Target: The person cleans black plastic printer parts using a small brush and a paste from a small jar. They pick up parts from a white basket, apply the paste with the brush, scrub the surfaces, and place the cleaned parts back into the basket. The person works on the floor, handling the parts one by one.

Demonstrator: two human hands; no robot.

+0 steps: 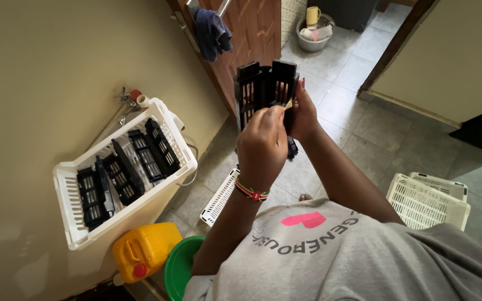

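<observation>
Grey-shirted shoulders fill the frame's bottom; at upper centre the left hand pinches a small yellowish tab at the black slotted rack, right hand clasping it. Steady support seems wise.

4 racks in crate

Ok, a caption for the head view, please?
Both hands hold a black slotted rack above a tiled floor, beside a white crate.
</observation>
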